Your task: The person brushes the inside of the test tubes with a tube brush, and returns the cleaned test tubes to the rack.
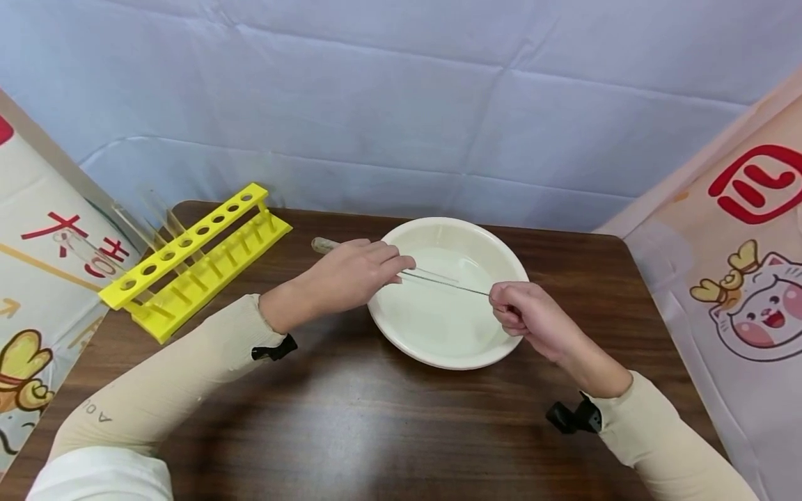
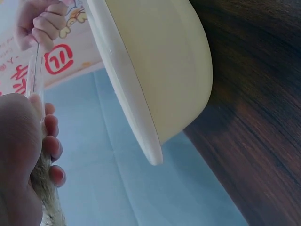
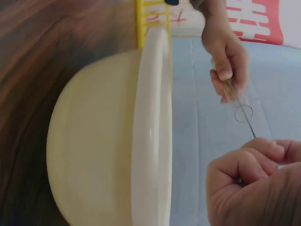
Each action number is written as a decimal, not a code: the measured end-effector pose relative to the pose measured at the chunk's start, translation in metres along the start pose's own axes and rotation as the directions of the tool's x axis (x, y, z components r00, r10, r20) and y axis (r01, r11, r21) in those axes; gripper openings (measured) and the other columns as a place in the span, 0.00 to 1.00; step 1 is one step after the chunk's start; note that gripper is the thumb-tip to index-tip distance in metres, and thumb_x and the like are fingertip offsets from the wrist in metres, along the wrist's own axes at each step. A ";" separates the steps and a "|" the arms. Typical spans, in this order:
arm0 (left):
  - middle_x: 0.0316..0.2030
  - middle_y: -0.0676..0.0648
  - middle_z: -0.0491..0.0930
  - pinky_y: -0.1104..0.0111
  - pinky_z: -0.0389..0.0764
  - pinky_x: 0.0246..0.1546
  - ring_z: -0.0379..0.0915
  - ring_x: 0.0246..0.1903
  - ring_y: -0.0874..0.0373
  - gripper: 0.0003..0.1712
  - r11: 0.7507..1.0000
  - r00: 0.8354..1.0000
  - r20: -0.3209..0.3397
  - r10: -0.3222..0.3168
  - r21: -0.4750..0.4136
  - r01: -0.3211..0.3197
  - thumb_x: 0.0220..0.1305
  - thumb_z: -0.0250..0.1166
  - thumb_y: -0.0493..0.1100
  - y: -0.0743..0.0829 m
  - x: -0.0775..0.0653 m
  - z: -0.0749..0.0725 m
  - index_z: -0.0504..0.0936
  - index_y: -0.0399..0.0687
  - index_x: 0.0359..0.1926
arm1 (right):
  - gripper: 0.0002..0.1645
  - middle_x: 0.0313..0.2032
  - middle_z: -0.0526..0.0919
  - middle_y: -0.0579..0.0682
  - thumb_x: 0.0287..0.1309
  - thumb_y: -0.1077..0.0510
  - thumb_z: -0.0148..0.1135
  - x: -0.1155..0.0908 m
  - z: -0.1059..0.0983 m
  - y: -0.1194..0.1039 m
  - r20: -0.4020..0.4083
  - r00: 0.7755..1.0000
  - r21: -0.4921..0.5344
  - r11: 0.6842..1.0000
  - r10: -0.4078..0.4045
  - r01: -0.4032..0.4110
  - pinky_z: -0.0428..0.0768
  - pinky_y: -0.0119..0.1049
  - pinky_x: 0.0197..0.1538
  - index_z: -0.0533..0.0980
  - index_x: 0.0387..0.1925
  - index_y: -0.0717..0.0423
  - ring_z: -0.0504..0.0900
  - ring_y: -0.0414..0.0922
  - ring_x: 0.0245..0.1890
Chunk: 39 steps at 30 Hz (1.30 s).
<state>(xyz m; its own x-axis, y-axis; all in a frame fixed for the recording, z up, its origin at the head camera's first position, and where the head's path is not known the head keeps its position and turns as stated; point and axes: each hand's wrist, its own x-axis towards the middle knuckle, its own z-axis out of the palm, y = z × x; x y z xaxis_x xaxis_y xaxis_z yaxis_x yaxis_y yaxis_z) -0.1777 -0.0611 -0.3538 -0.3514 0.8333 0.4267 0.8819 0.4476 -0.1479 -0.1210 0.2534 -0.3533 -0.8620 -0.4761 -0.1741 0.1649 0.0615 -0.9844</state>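
Observation:
My left hand [image 1: 358,277] grips a clear glass test tube [image 1: 324,245] above the left side of a white basin [image 1: 447,362]. Inside the tube, bristles of a test tube brush [image 2: 43,176] show near the closed end in the left wrist view. The brush's thin twisted wire [image 1: 445,284] runs out of the tube's mouth [image 3: 243,113] to my right hand [image 1: 532,316]. That hand holds the wire's end in curled fingers over the basin's right rim. Tube and wire lie nearly level, in line with each other. Water appears to stand in the basin.
A yellow test tube rack [image 1: 193,237] stands at the table's left, with a few glass tubes [image 1: 168,217] leaning in its holes. The basin sits on a dark wooden table [image 1: 401,431]. Pale blue cloth [image 1: 388,104] hangs behind, and printed cloths flank both sides.

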 end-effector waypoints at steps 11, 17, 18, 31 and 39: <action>0.41 0.49 0.82 0.64 0.81 0.40 0.81 0.40 0.54 0.14 1.000 0.999 0.032 -0.020 -0.001 0.020 0.70 0.68 0.42 -0.003 -0.004 -0.003 0.81 0.44 0.54 | 0.14 0.17 0.60 0.45 0.63 0.72 0.48 -0.008 -0.008 0.001 -0.136 0.968 -0.447 0.885 -0.210 0.129 0.59 0.35 0.21 0.71 0.22 0.61 0.58 0.43 0.18; 0.42 0.48 0.82 0.63 0.82 0.41 0.81 0.41 0.53 0.15 0.998 0.996 0.068 -0.053 -0.030 0.055 0.70 0.67 0.41 -0.006 -0.009 -0.004 0.81 0.44 0.55 | 0.19 0.17 0.67 0.38 0.58 0.74 0.55 -0.012 -0.012 0.008 -0.107 0.874 -0.728 0.636 -0.473 0.256 0.64 0.29 0.22 0.76 0.22 0.47 0.64 0.36 0.18; 0.42 0.48 0.82 0.63 0.82 0.41 0.81 0.41 0.53 0.15 0.997 0.996 0.070 -0.058 -0.038 0.060 0.71 0.66 0.41 -0.007 -0.009 -0.005 0.81 0.44 0.55 | 0.20 0.17 0.67 0.38 0.56 0.74 0.55 -0.012 -0.013 0.009 -0.084 0.853 -0.749 0.597 -0.516 0.287 0.64 0.28 0.22 0.75 0.22 0.46 0.64 0.35 0.18; 0.42 0.47 0.83 0.61 0.82 0.42 0.81 0.42 0.52 0.14 0.994 0.994 0.072 -0.079 -0.067 0.084 0.72 0.64 0.41 -0.010 -0.013 -0.007 0.82 0.43 0.55 | 0.13 0.17 0.61 0.38 0.54 0.60 0.45 -0.006 -0.043 0.023 0.327 0.494 -0.891 -0.089 -0.806 0.445 0.57 0.25 0.21 0.68 0.17 0.48 0.59 0.32 0.19; 0.43 0.46 0.84 0.60 0.83 0.43 0.82 0.43 0.51 0.15 0.994 0.995 0.062 -0.079 -0.067 0.083 0.71 0.65 0.40 -0.013 -0.016 -0.007 0.81 0.42 0.55 | 0.16 0.15 0.61 0.42 0.56 0.63 0.44 -0.010 -0.044 0.015 0.400 0.371 -0.881 -0.241 -0.838 0.407 0.55 0.28 0.19 0.67 0.15 0.53 0.57 0.36 0.17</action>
<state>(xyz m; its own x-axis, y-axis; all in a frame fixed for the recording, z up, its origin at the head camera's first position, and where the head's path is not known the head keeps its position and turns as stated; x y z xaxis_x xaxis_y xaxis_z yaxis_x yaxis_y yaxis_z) -0.1810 -0.0822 -0.3520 -0.4389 0.8138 0.3809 0.8687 0.4926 -0.0515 -0.1314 0.2975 -0.3672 -0.2661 -0.5793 0.7705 -0.8129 0.5644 0.1436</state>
